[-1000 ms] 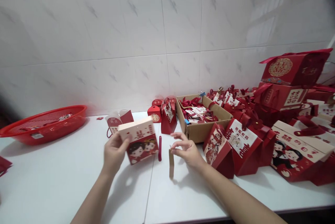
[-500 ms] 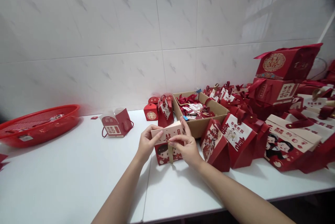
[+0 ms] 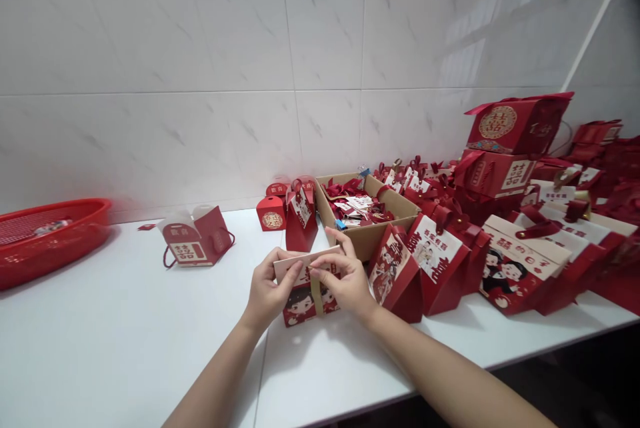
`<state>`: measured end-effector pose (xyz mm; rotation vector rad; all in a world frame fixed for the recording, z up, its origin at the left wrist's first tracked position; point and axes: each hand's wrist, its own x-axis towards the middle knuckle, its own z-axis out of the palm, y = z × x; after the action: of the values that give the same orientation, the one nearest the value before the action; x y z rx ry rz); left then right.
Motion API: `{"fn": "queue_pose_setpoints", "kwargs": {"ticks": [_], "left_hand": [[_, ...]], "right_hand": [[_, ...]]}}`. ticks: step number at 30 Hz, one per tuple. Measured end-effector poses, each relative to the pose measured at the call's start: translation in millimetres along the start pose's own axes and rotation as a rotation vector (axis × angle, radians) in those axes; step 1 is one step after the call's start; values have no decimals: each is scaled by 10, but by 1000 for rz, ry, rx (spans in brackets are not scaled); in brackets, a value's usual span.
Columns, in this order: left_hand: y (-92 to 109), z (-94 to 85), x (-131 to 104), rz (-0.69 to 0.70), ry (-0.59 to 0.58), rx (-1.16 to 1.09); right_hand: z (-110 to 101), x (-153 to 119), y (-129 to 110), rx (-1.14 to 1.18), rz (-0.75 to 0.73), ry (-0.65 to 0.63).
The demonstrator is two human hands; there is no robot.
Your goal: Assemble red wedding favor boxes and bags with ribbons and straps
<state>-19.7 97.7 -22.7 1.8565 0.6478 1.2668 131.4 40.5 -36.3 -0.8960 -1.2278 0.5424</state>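
Note:
A red and cream gift box [image 3: 299, 306] printed with cartoon faces stands on the white table in front of me. My left hand [image 3: 267, 289] is closed on its upper left side, thumb on the cream front flap and fingers behind. A gold ribbon [image 3: 317, 300] runs down the front of the box. My right hand [image 3: 351, 286] pinches the ribbon's upper end between thumb and forefinger against the flap, while its other fingers reach behind the box's top edge. The tips of the pinch hide the end of the ribbon.
Behind the box are a cardboard carton [image 3: 385, 233] of ribbons and tags and small red boxes [image 3: 273, 213]. Many red gift boxes [image 3: 440, 258] crowd the right, some stacked. On the left are an open red box [image 3: 187, 248] with cord handles and a red plastic basket [image 3: 75, 248].
The view has turned to the right, so the things appear shifted left. The box top looks flatter, pressed together between my hands. Both hands keep their grip.

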Motion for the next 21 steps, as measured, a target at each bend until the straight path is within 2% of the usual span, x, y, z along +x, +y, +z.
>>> {"fn": "queue_pose_setpoints", "kwargs": {"ticks": [5,10,21], "left_hand": [[-1,37,-4,-50,8,-48],[2,91,-32,-50,77,-11],[-20,110,-70,-14,5,-65]], "right_hand": [[3,0,24,-14,-15,-15],[6,-29,50,-81,-41,19],[7,-51,98,-67,-98,47]]}}
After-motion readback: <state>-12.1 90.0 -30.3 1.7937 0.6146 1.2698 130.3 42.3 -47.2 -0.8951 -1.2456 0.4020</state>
